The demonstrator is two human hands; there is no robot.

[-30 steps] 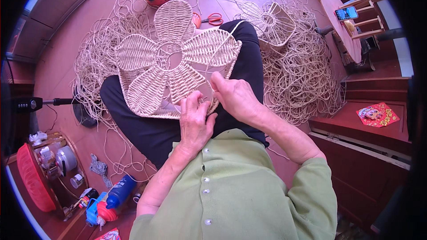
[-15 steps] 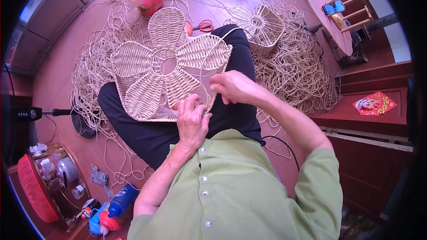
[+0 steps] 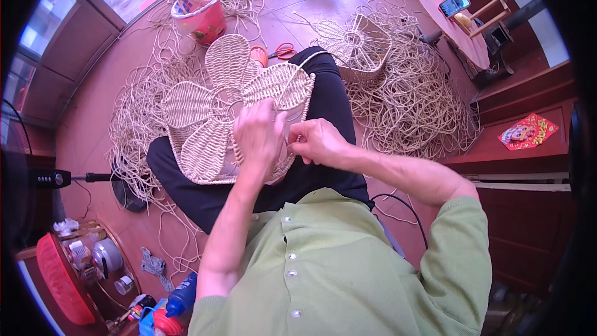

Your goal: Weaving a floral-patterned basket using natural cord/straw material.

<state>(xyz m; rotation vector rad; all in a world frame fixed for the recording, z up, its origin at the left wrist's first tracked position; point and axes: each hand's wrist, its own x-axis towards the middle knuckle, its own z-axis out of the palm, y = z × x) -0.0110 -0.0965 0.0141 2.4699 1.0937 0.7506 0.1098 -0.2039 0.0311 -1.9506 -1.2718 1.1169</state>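
Observation:
A woven flower-shaped piece (image 3: 205, 149) of pale twisted cord on a rounded frame lies across my lap. Several petals are filled with close weave around a small central ring. Above the lower right petal is my left hand (image 3: 256, 134), fingers closed and slightly blurred. A strand of cord (image 3: 287, 89) runs over the right petal from my knee to its fingertips. My right hand (image 3: 318, 142) is closed in a pinch at the frame's right edge, seemingly on a bit of the same cord. My left hand hides most of the lower right petal and part of the ring.
Loose cord lies in a big heap (image 3: 410, 109) on the right and another (image 3: 134, 106) on the left. A second woven piece (image 3: 367, 53) rests on the right heap. Red-handled scissors (image 3: 284, 51) and a pink bucket (image 3: 205, 22) are beyond my knees.
My left hand has risen from the frame's lower edge to over the flower's middle. My right hand has moved slightly lower and closer to the left. The view has shifted a little.

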